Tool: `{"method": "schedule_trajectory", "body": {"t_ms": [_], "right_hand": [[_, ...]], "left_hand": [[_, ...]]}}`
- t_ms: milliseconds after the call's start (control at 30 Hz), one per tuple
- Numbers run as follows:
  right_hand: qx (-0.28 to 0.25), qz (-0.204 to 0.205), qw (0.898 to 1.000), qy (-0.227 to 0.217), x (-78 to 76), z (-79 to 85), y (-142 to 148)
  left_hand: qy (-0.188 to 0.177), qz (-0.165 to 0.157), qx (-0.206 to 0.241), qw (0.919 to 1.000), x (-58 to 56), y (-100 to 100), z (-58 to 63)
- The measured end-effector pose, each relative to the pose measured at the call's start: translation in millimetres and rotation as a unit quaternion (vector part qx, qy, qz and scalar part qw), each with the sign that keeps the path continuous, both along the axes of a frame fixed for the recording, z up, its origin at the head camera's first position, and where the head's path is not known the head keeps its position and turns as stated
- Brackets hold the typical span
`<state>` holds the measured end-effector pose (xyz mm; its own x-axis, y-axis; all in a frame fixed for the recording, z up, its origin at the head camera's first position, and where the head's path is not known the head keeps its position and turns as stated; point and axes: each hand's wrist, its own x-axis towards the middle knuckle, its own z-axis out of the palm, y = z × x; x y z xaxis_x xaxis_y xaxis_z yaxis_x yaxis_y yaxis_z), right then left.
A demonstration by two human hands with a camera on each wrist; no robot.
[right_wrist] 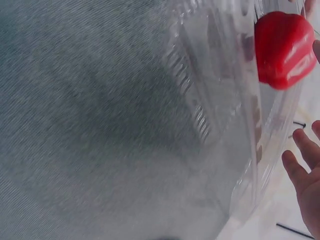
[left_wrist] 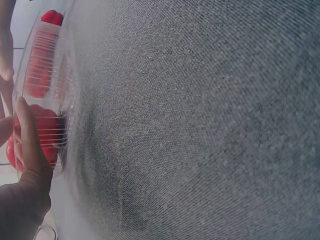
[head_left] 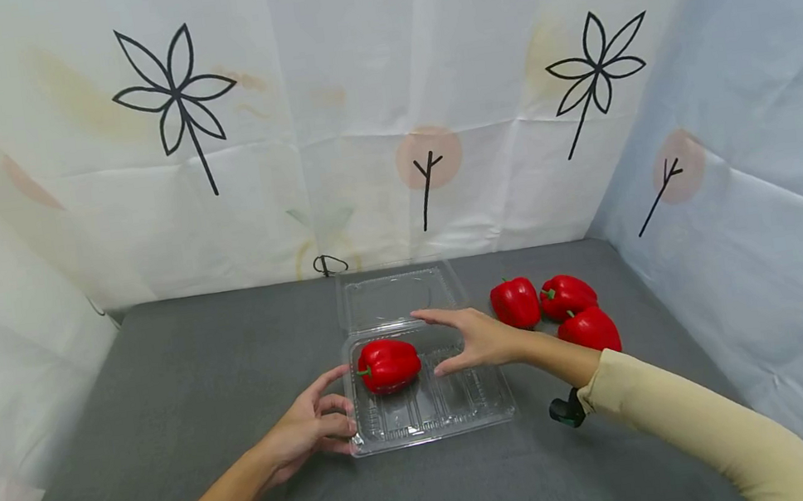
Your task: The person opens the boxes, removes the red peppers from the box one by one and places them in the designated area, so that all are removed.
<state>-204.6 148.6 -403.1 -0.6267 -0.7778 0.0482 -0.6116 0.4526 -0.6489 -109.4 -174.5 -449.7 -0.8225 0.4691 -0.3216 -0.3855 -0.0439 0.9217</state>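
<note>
A clear plastic clamshell container (head_left: 460, 419) lies with its lid (head_left: 400, 297) folded back toward the wall. One red bell pepper (head_left: 390, 365) is inside on the left, its green stem pointing left. My left hand (head_left: 311, 429) touches the container's left side with spread fingers; the left wrist view shows its fingers (left_wrist: 31, 140) along the clear wall. Over the container's right half is my right hand (head_left: 483, 339), fingers and thumb apart with nothing between them. In the right wrist view the pepper (right_wrist: 282, 50) sits beyond the container wall, away from the fingers (right_wrist: 295, 167).
Three more red bell peppers, one at the left (head_left: 516, 303), one behind (head_left: 567, 295) and one in front (head_left: 590, 331), lie grouped right of the container, by the right forearm. A grey cloth covers the table (head_left: 201, 392). Patterned white fabric (head_left: 356, 122) hangs behind and at both sides.
</note>
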Motion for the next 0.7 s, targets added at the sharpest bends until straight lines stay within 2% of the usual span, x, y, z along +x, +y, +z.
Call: {"method": "schedule_trajectory", "body": {"t_ms": [200, 433, 700], "right_hand": [[0.025, 0.016, 1.0, -0.001, 0.7, -1.9, -18.4], [0.02, 0.032, 0.999, -0.024, 3.3, -2.4, -35.3], [0.031, 0.032, 0.999, -0.011, 3.1, -4.6, -48.5]], "left_hand": [[-0.004, 0.006, -0.007, 1.0, -0.7, 0.6, -1.1], [-0.004, 0.006, 0.0, 1.0, -1.9, 2.4, -3.1], [0.013, 0.002, 0.008, 0.9999, -1.7, 0.9, -5.7]]}}
